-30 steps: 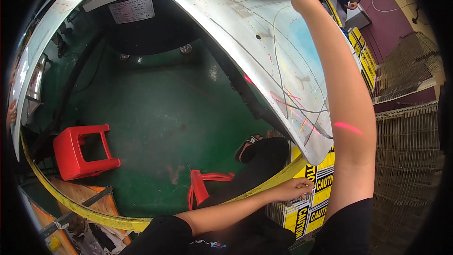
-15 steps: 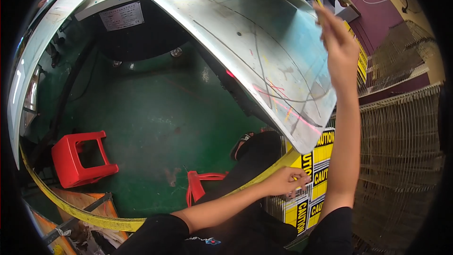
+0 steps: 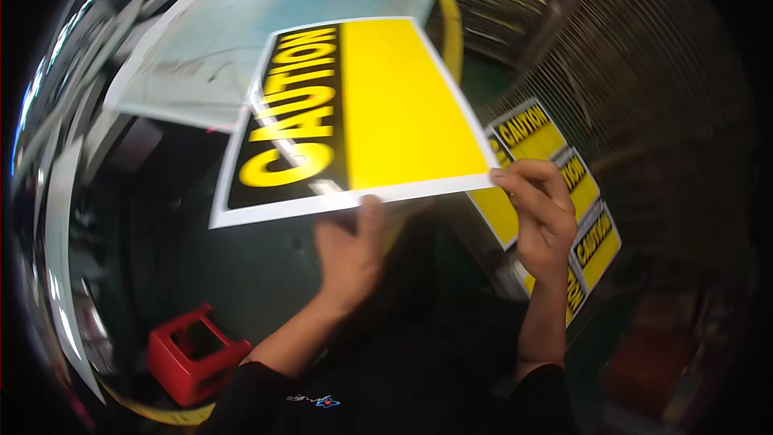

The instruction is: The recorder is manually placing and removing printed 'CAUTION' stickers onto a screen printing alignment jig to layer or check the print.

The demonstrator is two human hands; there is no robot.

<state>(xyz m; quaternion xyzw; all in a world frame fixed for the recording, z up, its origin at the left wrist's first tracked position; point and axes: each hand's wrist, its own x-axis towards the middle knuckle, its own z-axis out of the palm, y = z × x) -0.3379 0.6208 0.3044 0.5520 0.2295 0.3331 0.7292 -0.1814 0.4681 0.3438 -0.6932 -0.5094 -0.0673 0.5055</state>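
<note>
In the head view, the only one I have, I see the printed sheet (image 3: 411,105) held up across the middle of the frame, tilted, its white border running along the near edge. A black band with yellow lettering fills its left part and plain yellow the rest. I have the right hand (image 3: 541,217) pinched on the sheet's near right corner, thumb against fingers. The left hand (image 3: 350,262) is at the near edge, lower centre, its thumb up against the border; blur and the sheet hide the other fingers, so I cannot tell whether it clamps or only steadies.

Behind the sheet, at upper left and upper centre, lies the pale worktop (image 3: 185,72). Right of centre I have more sheets of the same kind (image 3: 535,145) lying just beyond the right hand. A red stool (image 3: 193,374) stands at lower left.

I judge the step in hand to be carrying one sheet, with the right hand as the surer hold. Any further move calls for keeping that corner pinched and the near edge supported, since a thin sheet could sag or swing.
</note>
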